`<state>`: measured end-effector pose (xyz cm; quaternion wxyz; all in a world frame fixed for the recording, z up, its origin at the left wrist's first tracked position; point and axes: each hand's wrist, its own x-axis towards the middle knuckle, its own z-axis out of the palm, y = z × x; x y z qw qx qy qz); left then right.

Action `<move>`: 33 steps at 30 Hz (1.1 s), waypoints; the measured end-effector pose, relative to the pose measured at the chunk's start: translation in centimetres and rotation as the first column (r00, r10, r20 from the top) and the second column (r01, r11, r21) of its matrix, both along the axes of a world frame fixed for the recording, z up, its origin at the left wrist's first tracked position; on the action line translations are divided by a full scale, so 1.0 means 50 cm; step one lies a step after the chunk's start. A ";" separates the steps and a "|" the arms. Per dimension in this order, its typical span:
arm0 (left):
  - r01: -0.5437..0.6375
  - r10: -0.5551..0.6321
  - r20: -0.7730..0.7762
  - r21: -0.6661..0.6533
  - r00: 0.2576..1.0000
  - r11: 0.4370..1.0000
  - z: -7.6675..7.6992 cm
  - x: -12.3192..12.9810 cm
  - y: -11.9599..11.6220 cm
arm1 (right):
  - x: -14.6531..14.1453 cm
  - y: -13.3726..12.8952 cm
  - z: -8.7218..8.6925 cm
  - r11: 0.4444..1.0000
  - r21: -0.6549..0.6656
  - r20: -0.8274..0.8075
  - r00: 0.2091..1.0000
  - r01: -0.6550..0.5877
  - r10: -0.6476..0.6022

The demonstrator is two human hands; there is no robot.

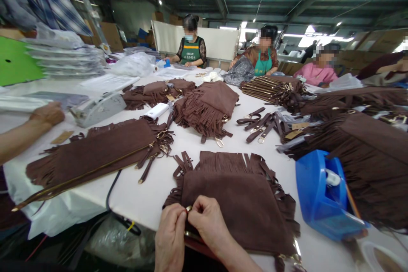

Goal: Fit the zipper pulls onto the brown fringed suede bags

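A brown fringed bag (pixel 229 204) lies flat at the table's front edge, its fringe spread on the far side and down the right. My left hand (pixel 170 231) is closed in a pinch at the bag's near left corner. Close beside it, my right hand (pixel 207 221) pinches at the same spot, fingertips almost meeting the left ones. Between them shows a small gold metal fitting (pixel 189 208), mostly covered by the fingers. A gold zipper runs along the near edge, partly hidden under my right hand.
More fringed bags (pixel 105 146) lie left, with a pile (pixel 207 104) in the middle. Strap pieces (pixel 261 125) lie beyond. A blue tape dispenser (pixel 328 195) stands right. At left, a co-worker's hand (pixel 47 114) rests by a grey dispenser (pixel 98 108). Other people sit across the table.
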<state>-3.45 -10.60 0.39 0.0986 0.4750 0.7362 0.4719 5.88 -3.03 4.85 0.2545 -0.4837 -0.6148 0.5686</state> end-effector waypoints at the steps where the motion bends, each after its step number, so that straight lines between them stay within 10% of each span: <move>1: -0.020 0.020 0.031 -0.004 0.999 1.000 -0.001 0.002 0.001 | 0.002 -0.003 -0.001 1.000 0.020 0.002 1.000 -0.009 0.009; 4: -0.016 0.017 0.127 -0.011 0.992 1.000 0.006 0.005 0.004 | 0.010 -0.017 -0.008 0.977 0.207 0.002 0.999 -0.050 0.051; 8: 0.019 -0.004 0.272 -0.052 0.962 0.998 0.026 0.005 0.005 | 0.016 -0.030 -0.028 0.813 0.579 0.023 0.998 -0.061 0.058; 13: -0.050 0.074 0.325 -0.081 0.943 0.995 0.030 0.012 0.009 | 0.010 -0.032 -0.046 0.805 0.593 0.084 0.994 0.002 -0.064; 19: -0.057 0.067 0.242 -0.046 0.968 0.997 0.019 0.011 0.008 | 0.014 -0.037 -0.048 0.585 0.811 0.035 0.999 -0.021 -0.013; 26: 0.085 -0.091 0.095 0.059 0.991 0.995 0.020 0.007 0.010 | 0.016 -0.035 -0.035 0.723 0.688 0.006 0.995 0.065 -0.096; 33: 0.086 -0.088 0.126 0.015 0.988 0.996 0.003 -0.003 0.010 | 0.028 -0.040 -0.053 0.587 0.809 0.077 0.991 0.002 -0.111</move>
